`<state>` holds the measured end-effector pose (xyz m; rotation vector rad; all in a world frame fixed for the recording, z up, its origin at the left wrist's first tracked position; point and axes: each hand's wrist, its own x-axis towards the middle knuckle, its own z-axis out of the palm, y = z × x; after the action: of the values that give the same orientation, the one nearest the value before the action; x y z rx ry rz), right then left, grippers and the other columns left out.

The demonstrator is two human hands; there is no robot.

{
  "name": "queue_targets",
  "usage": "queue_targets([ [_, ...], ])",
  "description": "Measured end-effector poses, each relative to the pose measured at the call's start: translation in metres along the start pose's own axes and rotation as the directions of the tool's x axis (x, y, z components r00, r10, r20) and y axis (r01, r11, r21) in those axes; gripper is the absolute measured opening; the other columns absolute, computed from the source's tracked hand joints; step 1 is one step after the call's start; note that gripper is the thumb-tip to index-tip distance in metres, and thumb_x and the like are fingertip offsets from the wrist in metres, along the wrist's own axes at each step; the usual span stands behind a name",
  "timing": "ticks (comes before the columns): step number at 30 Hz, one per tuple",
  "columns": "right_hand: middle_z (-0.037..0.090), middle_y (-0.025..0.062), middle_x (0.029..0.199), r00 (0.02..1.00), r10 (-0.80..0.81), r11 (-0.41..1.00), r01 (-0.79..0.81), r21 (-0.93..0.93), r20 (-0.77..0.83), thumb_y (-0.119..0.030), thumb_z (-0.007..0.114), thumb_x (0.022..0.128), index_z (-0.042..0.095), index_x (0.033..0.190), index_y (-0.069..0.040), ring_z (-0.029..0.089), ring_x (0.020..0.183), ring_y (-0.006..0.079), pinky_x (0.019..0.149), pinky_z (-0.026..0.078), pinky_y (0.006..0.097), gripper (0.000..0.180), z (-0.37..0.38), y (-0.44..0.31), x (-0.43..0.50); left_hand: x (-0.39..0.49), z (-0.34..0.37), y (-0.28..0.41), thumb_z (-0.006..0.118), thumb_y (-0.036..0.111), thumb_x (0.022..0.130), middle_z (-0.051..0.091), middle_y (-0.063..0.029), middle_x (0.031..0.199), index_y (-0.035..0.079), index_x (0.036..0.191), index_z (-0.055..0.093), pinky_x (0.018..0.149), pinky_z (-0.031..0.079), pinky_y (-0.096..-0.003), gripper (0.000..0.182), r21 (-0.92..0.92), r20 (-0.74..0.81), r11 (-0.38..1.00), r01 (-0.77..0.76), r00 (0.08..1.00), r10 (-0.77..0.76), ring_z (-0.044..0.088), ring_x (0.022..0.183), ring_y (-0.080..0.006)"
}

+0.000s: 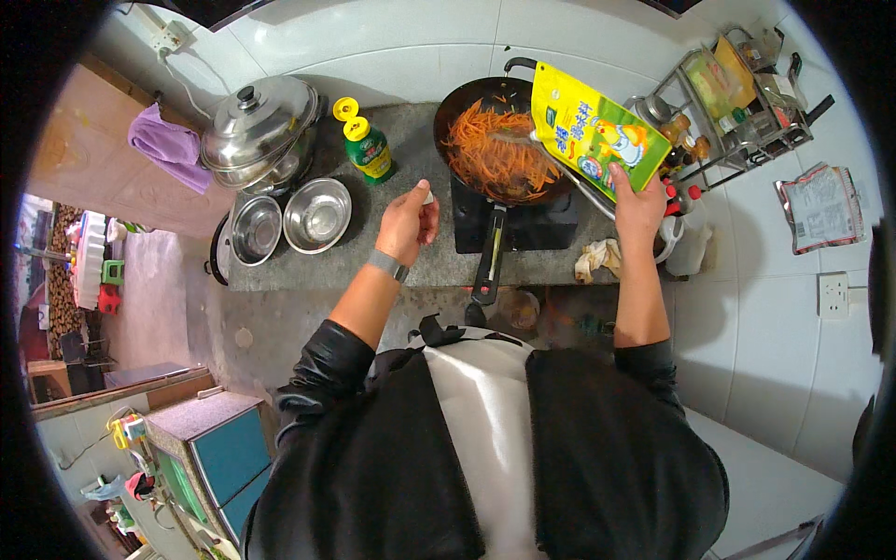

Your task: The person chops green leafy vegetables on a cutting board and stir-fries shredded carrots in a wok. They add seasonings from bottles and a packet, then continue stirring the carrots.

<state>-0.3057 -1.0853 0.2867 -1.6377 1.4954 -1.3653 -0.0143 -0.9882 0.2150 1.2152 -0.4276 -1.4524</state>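
My right hand point(637, 203) grips the lower corner of a yellow and green seasoning pouch point(595, 129), printed with a cartoon chicken. The pouch is tilted over the right side of a black wok point(448, 105). Shredded carrots point(497, 157) lie in the wok, with the head of a metal spatula point(588, 196) among them; its handle leans over the rim, partly behind the pouch. Between the wok and a green bottle point(369, 154) with its yellow flip cap up, my left hand point(409, 222) pinches a small white piece point(428, 199), too small to identify.
Under the wok is a black stove point(514, 227). Two steel bowls point(318, 215) and a lidded steel pot point(259, 126) stand at left. On the right are a crumpled cloth point(598, 260), a seasoning rack point(742, 105) and several bottles. The wok handle point(488, 259) juts past the counter's front edge.
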Motion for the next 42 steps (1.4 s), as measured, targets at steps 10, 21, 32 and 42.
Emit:
queue_targets([
  [10,0.068,0.0090,0.091,0.999,0.037,0.992,-0.034,-0.118,0.026,-0.023,0.070,0.078,0.061,0.102,0.000,0.063,0.081,0.0177,0.073,0.047,0.0287,0.034,0.008,-0.003,0.009,-0.005,-0.003,0.001,0.052,0.038,0.090,0.047,-0.0050,0.057,0.003,0.076,0.052,0.040,0.030,-0.0276,0.038,0.007,-0.012,1.000,0.004,1.000,-0.004,0.043,0.044,-0.0153],
  [21,0.066,0.0049,0.089,0.999,-0.031,0.999,0.030,-0.030,-0.024,-0.013,0.068,0.080,0.059,0.103,0.001,0.059,0.078,0.0113,0.071,0.046,0.0259,0.028,-0.001,0.016,0.006,-0.005,-0.009,-0.002,0.051,0.042,0.090,0.047,-0.0032,0.055,0.005,0.073,0.052,0.038,0.030,-0.0263,0.041,0.033,-0.035,0.999,-0.004,0.999,0.005,0.042,0.039,-0.0140],
  [32,0.066,0.0076,0.093,1.000,-0.019,0.998,0.018,-0.055,-0.023,-0.013,0.068,0.080,0.058,0.104,0.001,0.060,0.081,0.0136,0.076,0.046,0.0264,0.030,-0.011,0.025,0.001,-0.005,-0.002,0.000,0.053,0.040,0.089,0.050,-0.0044,0.058,0.003,0.075,0.053,0.038,0.030,-0.0276,0.040,0.068,-0.016,0.998,0.016,1.000,-0.015,0.042,0.042,-0.0149],
  [42,0.065,0.0064,0.095,0.999,0.032,0.989,-0.026,0.145,-0.039,-0.012,0.067,0.081,0.059,0.103,0.002,0.058,0.085,0.0114,0.077,0.044,0.0256,0.027,-0.014,0.023,0.001,-0.006,0.001,0.000,0.053,0.039,0.090,0.050,-0.0047,0.058,0.003,0.075,0.053,0.039,0.032,-0.0272,0.038,0.085,-0.003,0.996,0.022,1.000,-0.022,0.044,0.043,-0.0150],
])
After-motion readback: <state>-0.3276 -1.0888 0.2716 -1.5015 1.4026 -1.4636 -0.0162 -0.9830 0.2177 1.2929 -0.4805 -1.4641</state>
